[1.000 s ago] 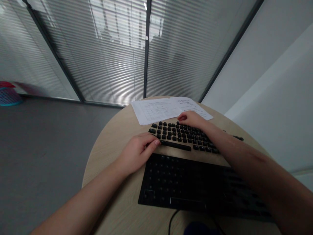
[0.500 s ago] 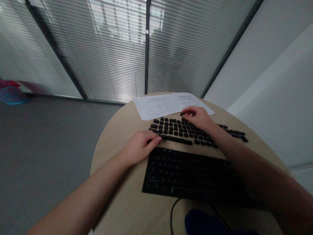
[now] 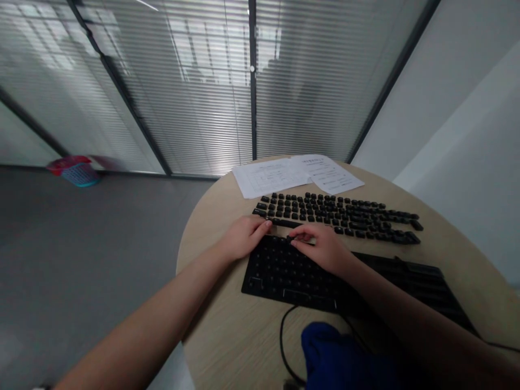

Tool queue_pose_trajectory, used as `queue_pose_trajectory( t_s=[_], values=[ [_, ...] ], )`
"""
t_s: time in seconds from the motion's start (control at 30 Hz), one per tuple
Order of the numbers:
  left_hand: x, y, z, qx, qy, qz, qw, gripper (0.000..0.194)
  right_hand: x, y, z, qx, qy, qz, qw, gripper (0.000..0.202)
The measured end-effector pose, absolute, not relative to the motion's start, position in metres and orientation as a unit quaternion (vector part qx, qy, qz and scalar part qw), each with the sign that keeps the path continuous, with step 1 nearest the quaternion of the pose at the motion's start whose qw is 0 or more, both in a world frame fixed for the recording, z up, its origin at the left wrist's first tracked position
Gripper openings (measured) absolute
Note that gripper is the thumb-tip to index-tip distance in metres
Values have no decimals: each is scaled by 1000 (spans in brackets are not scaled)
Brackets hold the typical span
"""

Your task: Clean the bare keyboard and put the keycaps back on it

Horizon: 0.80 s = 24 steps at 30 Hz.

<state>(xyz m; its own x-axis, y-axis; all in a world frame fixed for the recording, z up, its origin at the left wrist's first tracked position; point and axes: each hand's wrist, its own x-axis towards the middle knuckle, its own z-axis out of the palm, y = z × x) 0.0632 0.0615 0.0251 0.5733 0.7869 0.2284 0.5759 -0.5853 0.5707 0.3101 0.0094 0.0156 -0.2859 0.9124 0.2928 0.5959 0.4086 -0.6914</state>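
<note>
A black keyboard base (image 3: pixel 280 271) without most of its keycaps lies on the round wooden table. Behind it, loose black keycaps (image 3: pixel 357 216) are laid out in rows. Pinched between the thumb and fingers of my right hand (image 3: pixel 325 249) is a small black keycap (image 3: pixel 289 238), held at the base's top row, left of its middle. A few caps sit along that row's left end. My left hand (image 3: pixel 245 237) rests by the base's upper left corner, near the long spacebar cap (image 3: pixel 286 222). Its thumb is stretched out and its other fingertips are partly hidden.
Printed papers (image 3: pixel 272 176) lie at the table's far edge. A black cable (image 3: pixel 283 346) runs from the base towards me, beside a dark blue cloth-like thing (image 3: pixel 329 352). A blue and red basket (image 3: pixel 81 173) stands on the floor by the glass partition.
My right hand has come from the back rows of loose keycaps, near the papers, down to the keyboard base with a keycap. My left hand stays near the corner. The view has shifted left.
</note>
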Motion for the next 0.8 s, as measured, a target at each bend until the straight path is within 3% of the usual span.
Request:
queue_pose_trajectory(
  t_s=[0.8],
  values=[
    [56, 64, 26, 833, 423, 233, 270, 48, 312, 5, 12, -458, -800, 195, 336, 20]
  ],
)
